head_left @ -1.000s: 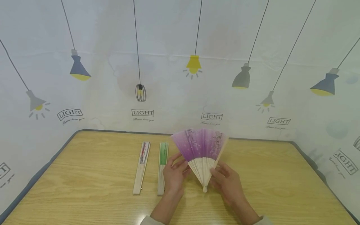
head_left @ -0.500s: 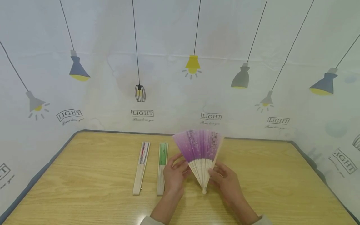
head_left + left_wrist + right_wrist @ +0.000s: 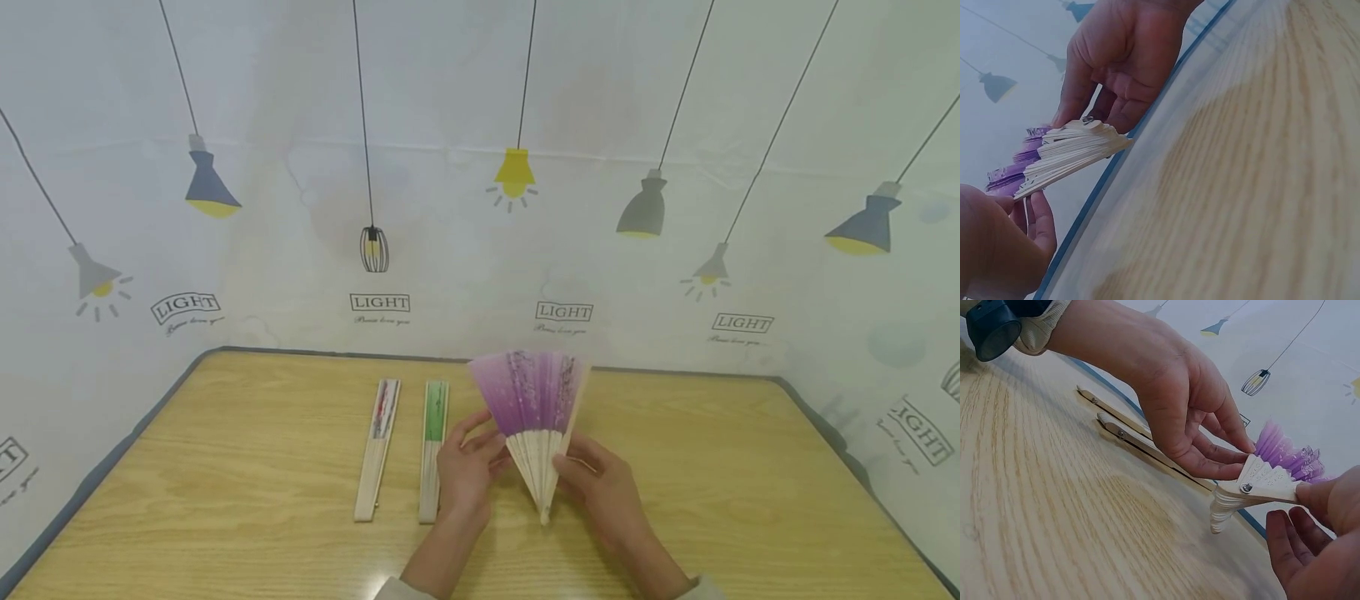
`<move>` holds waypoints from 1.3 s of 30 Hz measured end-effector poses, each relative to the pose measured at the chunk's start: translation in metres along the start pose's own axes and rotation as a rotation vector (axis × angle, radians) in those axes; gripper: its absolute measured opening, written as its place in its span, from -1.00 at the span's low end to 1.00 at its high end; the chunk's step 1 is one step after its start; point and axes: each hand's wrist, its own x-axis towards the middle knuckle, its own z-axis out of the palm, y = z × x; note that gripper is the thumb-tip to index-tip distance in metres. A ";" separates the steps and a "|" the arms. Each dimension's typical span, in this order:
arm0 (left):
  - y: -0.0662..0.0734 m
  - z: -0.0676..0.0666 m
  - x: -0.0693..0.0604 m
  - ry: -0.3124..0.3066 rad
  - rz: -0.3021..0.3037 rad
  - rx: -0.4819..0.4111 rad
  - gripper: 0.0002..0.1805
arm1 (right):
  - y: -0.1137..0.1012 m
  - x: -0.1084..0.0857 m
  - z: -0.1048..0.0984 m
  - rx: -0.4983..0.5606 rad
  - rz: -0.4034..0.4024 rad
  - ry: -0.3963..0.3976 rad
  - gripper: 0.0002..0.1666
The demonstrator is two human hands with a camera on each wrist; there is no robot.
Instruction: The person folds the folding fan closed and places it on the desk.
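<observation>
A purple folding fan [image 3: 527, 396] with pale wooden ribs is partly spread above the table in the head view, its pivot end towards me. My left hand [image 3: 462, 475] holds its left edge between thumb and fingers. On the opposite side my right hand [image 3: 606, 492] pinches the outer rib, the thumb in front and the other fingers partly hidden behind. The metal rivet [image 3: 1245, 487] shows in the right wrist view, along with the bunched ribs. From the left wrist camera, the fan's folded pleats [image 3: 1019, 164] look stacked between both hands.
Two closed folding fans lie to the left on the wooden table [image 3: 225, 467]: a green one [image 3: 435, 412] right beside my left hand, and a white one with a red and dark print [image 3: 386, 408] farther left. A lamp-printed cloth wall [image 3: 450, 208] stands around the back and sides.
The purple fan has narrowed: its right edge has come leftwards with my right hand, and its left edge slightly inwards. Its pivot end sits a little lower. My left hand has barely moved.
</observation>
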 end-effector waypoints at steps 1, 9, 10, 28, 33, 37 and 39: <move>0.000 0.000 0.000 -0.001 0.001 0.000 -0.59 | 0.000 0.000 0.000 -0.005 -0.003 -0.002 -0.45; 0.000 0.000 -0.002 -0.017 -0.004 0.012 -0.57 | 0.000 -0.001 0.003 0.003 0.022 -0.003 -0.43; 0.001 0.000 -0.002 -0.018 -0.003 0.011 -0.57 | 0.000 -0.001 0.003 -0.001 0.023 -0.004 -0.43; -0.001 0.000 -0.002 -0.040 -0.014 0.033 -0.59 | -0.001 -0.003 0.003 -0.116 0.018 -0.053 -0.39; -0.001 0.000 -0.002 -0.045 -0.016 0.042 -0.61 | -0.001 -0.003 0.003 -0.150 0.028 -0.064 -0.39; -0.002 0.000 -0.001 -0.052 -0.019 0.045 -0.63 | -0.001 -0.004 0.002 -0.154 0.025 -0.079 -0.38; -0.003 0.000 -0.001 -0.057 -0.019 0.047 -0.64 | -0.001 -0.004 0.002 -0.152 0.022 -0.086 -0.38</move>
